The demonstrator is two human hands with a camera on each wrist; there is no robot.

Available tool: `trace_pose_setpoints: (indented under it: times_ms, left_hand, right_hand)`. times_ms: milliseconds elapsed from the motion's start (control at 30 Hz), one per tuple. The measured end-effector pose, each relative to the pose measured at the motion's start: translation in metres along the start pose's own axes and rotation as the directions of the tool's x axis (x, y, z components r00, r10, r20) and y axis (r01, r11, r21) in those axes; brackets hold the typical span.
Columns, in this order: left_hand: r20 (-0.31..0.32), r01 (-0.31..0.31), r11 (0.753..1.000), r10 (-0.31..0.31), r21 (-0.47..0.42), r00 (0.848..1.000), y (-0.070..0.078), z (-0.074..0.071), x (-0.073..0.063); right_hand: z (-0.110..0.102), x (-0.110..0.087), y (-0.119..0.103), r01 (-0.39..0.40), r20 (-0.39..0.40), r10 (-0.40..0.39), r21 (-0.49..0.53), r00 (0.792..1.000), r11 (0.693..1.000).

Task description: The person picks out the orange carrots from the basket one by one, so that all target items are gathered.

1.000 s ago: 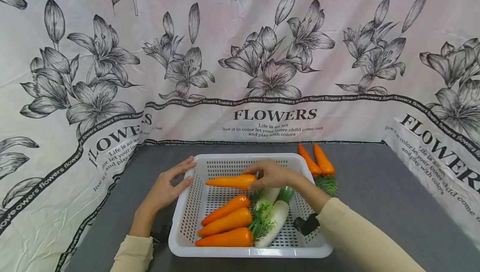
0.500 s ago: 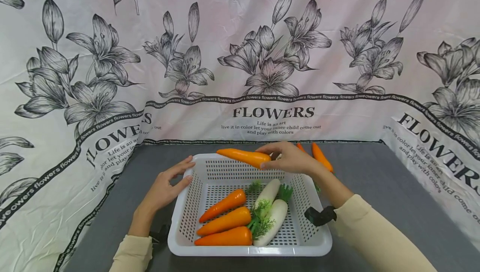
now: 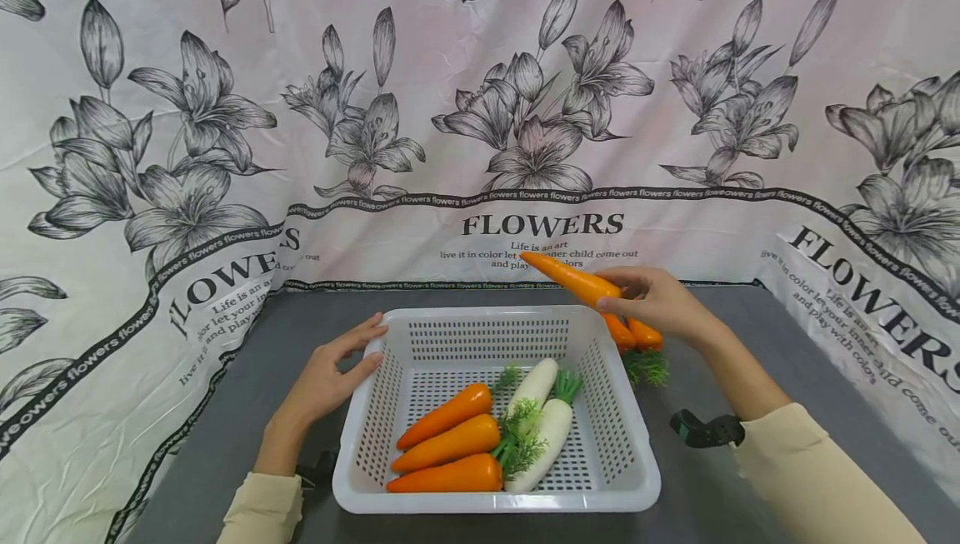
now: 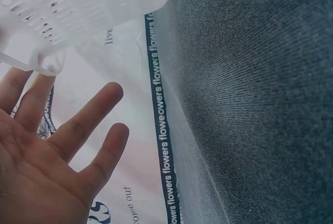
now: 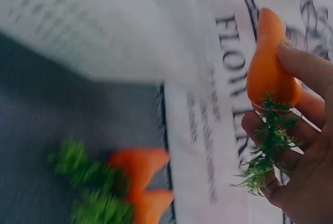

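Observation:
My right hand (image 3: pixel 660 302) holds a carrot (image 3: pixel 566 276) by its thick end, raised above the back right corner of a white perforated basket (image 3: pixel 495 504). In the right wrist view the thumb and fingers pinch this carrot (image 5: pixel 270 73), and its green top (image 5: pixel 268 146) hangs down toward the palm. My left hand (image 3: pixel 330 373) rests on the basket's left rim with fingers fairly straight; the left wrist view shows them spread at the basket's edge (image 4: pixel 52 62). Inside the basket lie three carrots (image 3: pixel 447 442) on the left and two white radishes (image 3: pixel 551 444) with green tops beside them.
Two more carrots (image 3: pixel 643 336) with green tops lie on the grey table (image 3: pixel 712 411) just outside the basket's back right corner, partly behind the held one. A floral cloth (image 3: pixel 360 248) stands along the table's back and sides.
My right hand has lifted the carrot out of the basket and carried it up and to the right, over the two carrots on the table. The left hand stays at the rim.

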State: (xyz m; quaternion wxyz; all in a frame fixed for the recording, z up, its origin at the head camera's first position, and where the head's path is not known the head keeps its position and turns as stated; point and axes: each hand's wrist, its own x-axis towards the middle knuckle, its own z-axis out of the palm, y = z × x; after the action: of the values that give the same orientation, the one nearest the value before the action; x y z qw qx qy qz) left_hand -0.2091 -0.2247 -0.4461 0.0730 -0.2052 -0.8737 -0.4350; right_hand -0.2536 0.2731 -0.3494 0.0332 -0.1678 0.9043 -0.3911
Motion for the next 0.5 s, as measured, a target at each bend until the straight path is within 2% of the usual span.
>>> trace_pose_setpoints:
  times_ms: [133,267,500]
  left_hand:
    - [-0.005,-0.007,1.000,0.007,0.018,1.000,-0.001,0.000,0.000]
    - [-0.013,-0.017,0.999,0.017,0.039,1.000,-0.003,0.001,0.001]
    - [-0.016,0.001,1.000,0.000,0.030,1.000,-0.001,0.003,0.002]
  right_hand:
    - [-0.010,-0.012,0.024,-0.078,-0.080,0.078,-0.001,0.994,0.997]
    - [-0.015,-0.022,0.049,-0.144,-0.162,0.137,-0.032,0.977,0.989]
    - [-0.015,-0.036,0.090,-0.194,-0.266,0.171,-0.062,0.949,0.979]
